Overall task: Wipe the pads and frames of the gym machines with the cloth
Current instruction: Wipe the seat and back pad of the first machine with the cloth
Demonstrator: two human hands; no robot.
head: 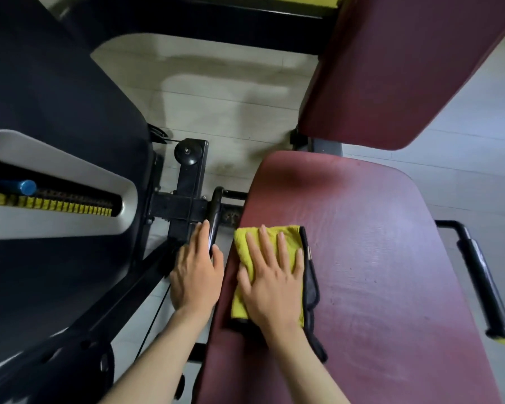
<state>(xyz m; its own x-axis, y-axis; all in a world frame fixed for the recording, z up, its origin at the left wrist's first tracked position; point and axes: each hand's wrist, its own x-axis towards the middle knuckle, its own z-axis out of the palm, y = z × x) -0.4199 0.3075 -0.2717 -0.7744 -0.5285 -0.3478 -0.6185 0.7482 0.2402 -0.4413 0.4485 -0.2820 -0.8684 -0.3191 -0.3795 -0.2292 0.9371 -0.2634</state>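
A dark red seat pad fills the lower right, and a matching red back pad rises above it. A folded yellow cloth with a dark grey underside lies on the seat's left part. My right hand presses flat on the cloth, fingers spread. My left hand rests on the black handle just left of the seat, thumb on one side and fingers on the other.
The black weight-stack housing with its grey slot, yellow weight labels and blue pin stands at left. A black frame bar with a pulley sits between them. Another black handle flanks the seat's right. Pale floor lies beyond.
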